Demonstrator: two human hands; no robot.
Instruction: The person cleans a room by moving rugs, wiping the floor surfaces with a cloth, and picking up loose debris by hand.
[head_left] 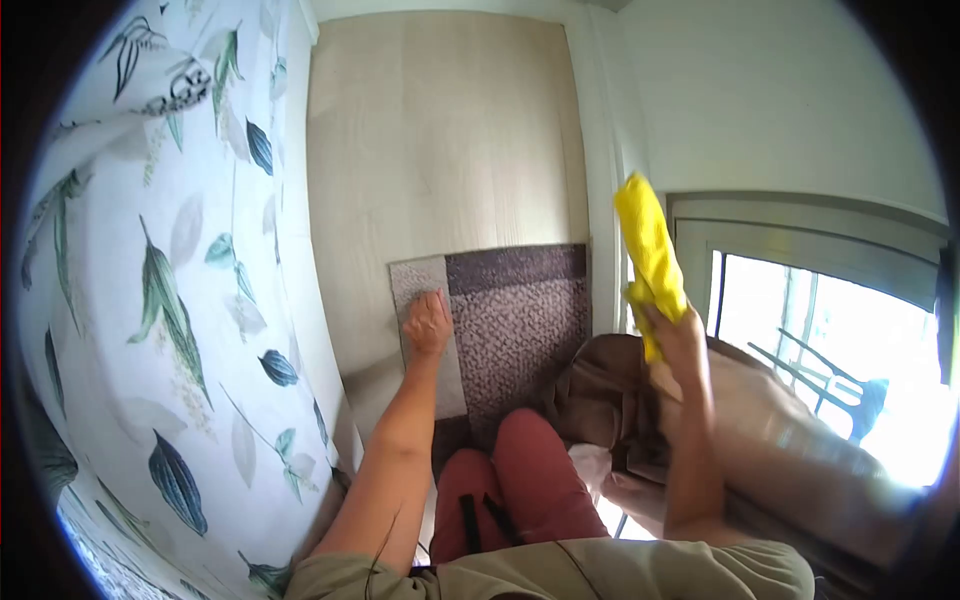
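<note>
Item one, cloth (648, 245): I log it in my right hand (672, 335), the grip clenched around its lower end. The cloth rises from the fist, leaning slightly left, its top near the white wall (780, 100) just left of the window frame (800, 215). Whether the tip touches the wall I cannot tell.

Look of the cloth: bright yellow, soft, bunched into a long crumpled roll, wider at the top, folded and creased near the fist. A short piece shows below the fingers against the wrist.

Item two, left hand (428, 322): I note it flat, palm down, fingers spread, its grip released, pressing on the mat (515, 320). It rests at the mat's left side, where a pale grey strip meets the darker part. It is well apart from the cloth.

Item three, mat: rectangular, pebbled weave in purple-grey, darker band along the far edge, lying on the pale wood floor (440, 130).

Item four, knees (520, 480): in red trousers, at the mat's near edge, between my two forearms.

Item five, curtain (170, 300): white with green and blue leaves, filling the left side, next to my left arm.

Item six, brown fabric (610, 400): a crumpled heap just behind my right forearm, below the window (830, 340), which is very bright; a blue chair-like shape shows beyond the glass.
</note>
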